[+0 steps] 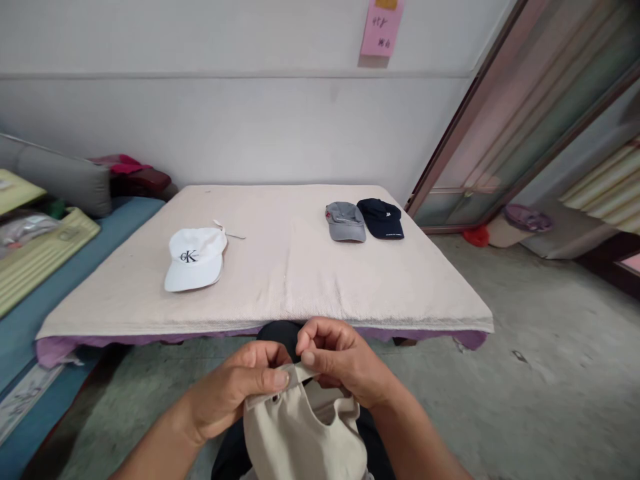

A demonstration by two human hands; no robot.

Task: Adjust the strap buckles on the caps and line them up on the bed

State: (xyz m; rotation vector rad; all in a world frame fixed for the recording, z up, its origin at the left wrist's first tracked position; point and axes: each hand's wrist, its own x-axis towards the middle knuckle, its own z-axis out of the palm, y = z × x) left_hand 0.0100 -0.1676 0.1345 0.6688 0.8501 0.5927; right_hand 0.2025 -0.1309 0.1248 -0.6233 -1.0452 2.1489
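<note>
A beige cap [300, 433] hangs between my hands over my lap, its back opening and adjusting strap facing up. My left hand [240, 380] pinches the strap and the cap's edge between thumb and fingers. Across from it, my right hand [345, 360] grips the other part of the strap, thumb against the curled fingers. The cap's brim is out of sight below. On the covered table ahead lies a white cap [196, 259] with black letters and a loose strap or string. Farther right, a grey cap [346, 222] sits beside a dark navy cap [381, 219].
The table [270, 280] has a cream cloth with a purple layer under its front edge. Along the left runs a blue surface [135, 217] with a grey cushion [75, 177] and yellow items. A pink note [381, 28] hangs on the wall; a framed sliding door [470, 153] stands right.
</note>
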